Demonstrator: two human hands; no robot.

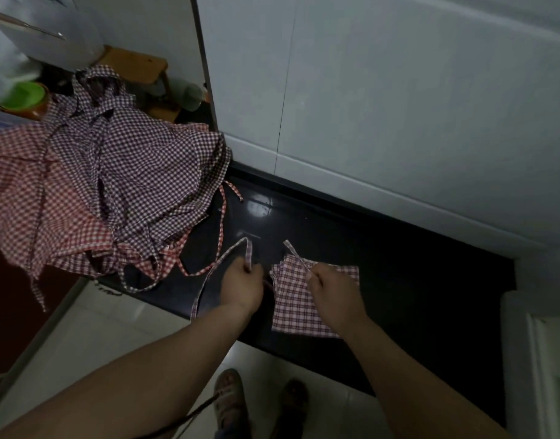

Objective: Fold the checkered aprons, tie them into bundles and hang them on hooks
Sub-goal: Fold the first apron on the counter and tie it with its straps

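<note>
Tying looks to be the step in hand. One folded red-and-white checkered apron (291,312) lies flat on the glossy black stone counter (415,280), squared into a small packet that its own strings can bind. The left hand (242,288) is curled round one thin checkered tie (228,253), which loops above the knuckles and trails back off the counter's edge. Drawing it out sideways probably keeps it clear of the packet. The right hand (331,294) pinches the second checkered tie (293,251) over the packet's upper part, its free end pointing toward the white tiled wall (399,106). The hands are near each other but apart. Well to the left, a loose heap of unfolded red and purple checkered aprons (114,185) spills over the counter's end, out of the working patch.
</note>
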